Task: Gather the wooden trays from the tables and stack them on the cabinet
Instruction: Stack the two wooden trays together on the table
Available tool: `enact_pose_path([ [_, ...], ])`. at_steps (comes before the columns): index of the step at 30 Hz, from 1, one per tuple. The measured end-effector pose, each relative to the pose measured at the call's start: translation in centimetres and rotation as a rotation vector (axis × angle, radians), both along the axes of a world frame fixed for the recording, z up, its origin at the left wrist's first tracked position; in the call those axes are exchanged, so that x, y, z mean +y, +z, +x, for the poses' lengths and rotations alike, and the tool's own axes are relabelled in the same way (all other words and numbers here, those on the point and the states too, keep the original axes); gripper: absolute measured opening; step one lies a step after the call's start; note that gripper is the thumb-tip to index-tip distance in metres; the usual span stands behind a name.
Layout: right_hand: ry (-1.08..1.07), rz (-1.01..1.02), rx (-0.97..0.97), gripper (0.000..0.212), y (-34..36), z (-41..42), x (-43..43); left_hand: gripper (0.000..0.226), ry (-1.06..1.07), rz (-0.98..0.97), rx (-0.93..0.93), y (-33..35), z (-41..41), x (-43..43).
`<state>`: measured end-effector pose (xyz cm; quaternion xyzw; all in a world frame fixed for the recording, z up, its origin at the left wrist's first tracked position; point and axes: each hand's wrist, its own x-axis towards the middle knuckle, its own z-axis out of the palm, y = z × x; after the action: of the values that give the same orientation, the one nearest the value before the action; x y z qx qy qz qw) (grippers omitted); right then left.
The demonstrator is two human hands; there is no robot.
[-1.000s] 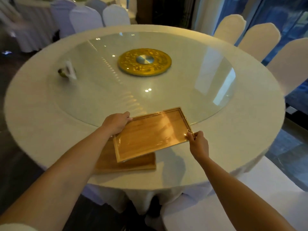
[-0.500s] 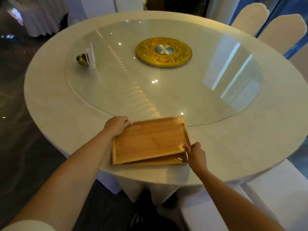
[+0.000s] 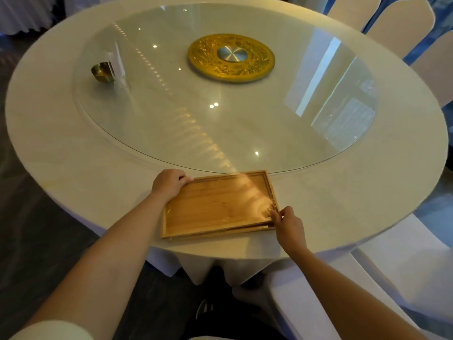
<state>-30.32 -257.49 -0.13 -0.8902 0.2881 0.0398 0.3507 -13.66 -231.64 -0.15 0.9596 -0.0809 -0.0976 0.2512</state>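
Note:
A rectangular wooden tray (image 3: 218,204) lies squarely on top of a second wooden tray, of which only a thin edge (image 3: 220,233) shows along the near side. The pair rests near the front edge of the round white table (image 3: 73,155). My left hand (image 3: 169,182) grips the top tray's far left corner. At the near right corner my right hand (image 3: 289,224) pinches the rim with its fingertips.
A glass turntable (image 3: 245,123) covers the table's middle, with a gold disc (image 3: 231,57) at its centre and a small brass bowl (image 3: 103,72) beside a clear card stand at the left. White-covered chairs (image 3: 404,23) stand at the right, one seat (image 3: 404,261) close by my right arm.
The upper tray came down from a tilted, offset position and now lies aligned on the lower tray. Both hands stayed on its corners. The camera moved closer to the table.

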Motion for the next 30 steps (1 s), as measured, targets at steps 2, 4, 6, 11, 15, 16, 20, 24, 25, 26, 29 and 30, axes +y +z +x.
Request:
enact_pose_path([
  [2, 0.007, -0.006, 0.018, 0.031, 0.1, -0.1, -0.1, 0.034, -0.004, -0.008, -0.005, -0.2, -0.2, 0.0],
  [4, 0.014, -0.016, 0.029, 0.034, 0.2, -0.2, -0.4, 0.034, -0.008, -0.013, -0.014, -0.3, -0.4, -0.1],
  [6, 0.019, -0.02, 0.033, 0.04, 0.3, -0.4, -0.7, 0.034, -0.007, -0.021, -0.018, -0.3, -0.5, -0.2],
  [11, 0.034, -0.02, 0.074, 0.045, 0.3, -0.6, -1.0, 0.035, 0.008, -0.037, -0.014, -0.5, -0.5, -0.8],
  [15, 0.05, -0.036, 0.087, 0.04, 0.4, -0.7, -0.8, 0.036, 0.019, -0.009, -0.017, -0.6, -0.4, -0.7],
  [16, 0.049, -0.039, 0.086, 0.038, 0.5, -0.7, -0.8, 0.037, 0.023, -0.003, -0.017, -0.6, -0.4, -0.7],
  [20, 0.029, -0.042, 0.08, 0.033, 0.6, -0.9, -0.6, 0.038, 0.026, 0.004, -0.016, -0.6, -0.3, -0.8],
  [24, 0.024, -0.044, 0.081, 0.036, 0.7, -0.9, -0.4, 0.039, 0.025, 0.003, -0.019, -0.5, -0.4, -0.9],
  [25, 0.022, -0.043, 0.078, 0.035, 0.7, -0.9, -0.4, 0.039, 0.026, 0.001, -0.023, -0.5, -0.4, -1.0],
  [26, 0.018, -0.043, 0.077, 0.034, 0.7, -0.9, -0.4, 0.038, 0.027, 0.0, -0.028, -0.5, -0.4, -1.0],
  [29, 0.011, -0.047, 0.08, 0.035, 0.7, -1.0, -0.3, 0.038, 0.026, 0.005, -0.047, -0.5, -0.4, -1.1],
  [30, 0.013, -0.052, 0.088, 0.035, 0.7, -1.0, -0.3, 0.038, 0.026, 0.005, -0.052, -0.5, -0.4, -1.1],
])
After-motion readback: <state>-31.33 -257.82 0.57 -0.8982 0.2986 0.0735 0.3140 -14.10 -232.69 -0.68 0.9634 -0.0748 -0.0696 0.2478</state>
